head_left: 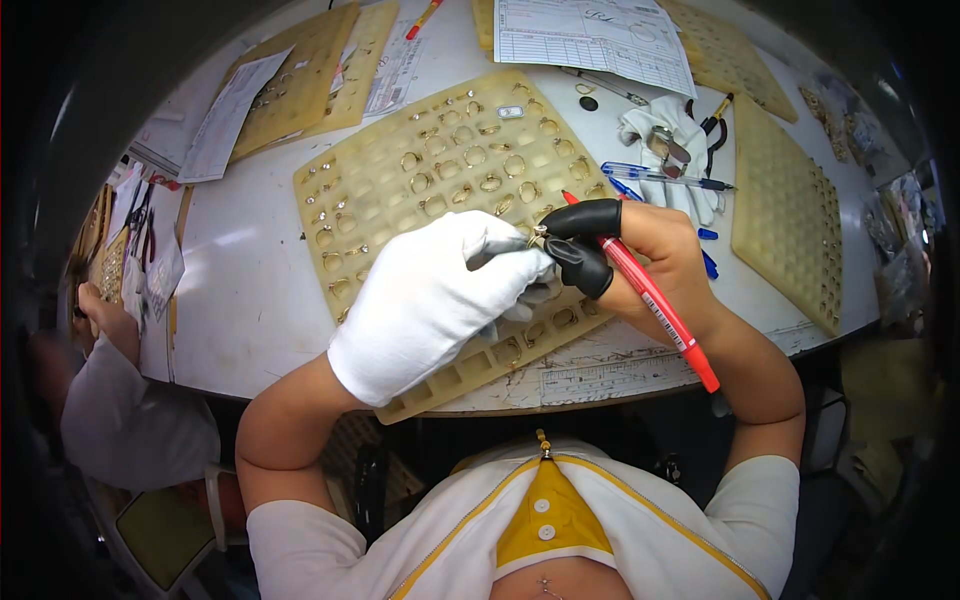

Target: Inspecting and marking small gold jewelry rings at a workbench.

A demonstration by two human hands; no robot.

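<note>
My left hand (425, 290), in a white cloth glove, is closed in a pinch on a small gold-coloured ring (540, 236) with a stone. Black finger covers sit on the thumb and forefinger of my right hand (625, 250), which grip the same ring from the other side. A red marker pen (655, 300) is tucked in my right hand too, slanting across the palm. Under both hands lies a pale yellow tray (385, 130) of small square pockets, many holding gold-coloured rings (515, 165). My gloved hand hides part of its near side.
More yellow trays lie at the far left (305, 65) and right (785, 215). Papers (590, 45) cover part of the back. Right of the main tray are a white glove (690, 195), pens (665, 177) and pliers (718, 135). Another person's hand (108, 312) is at far left.
</note>
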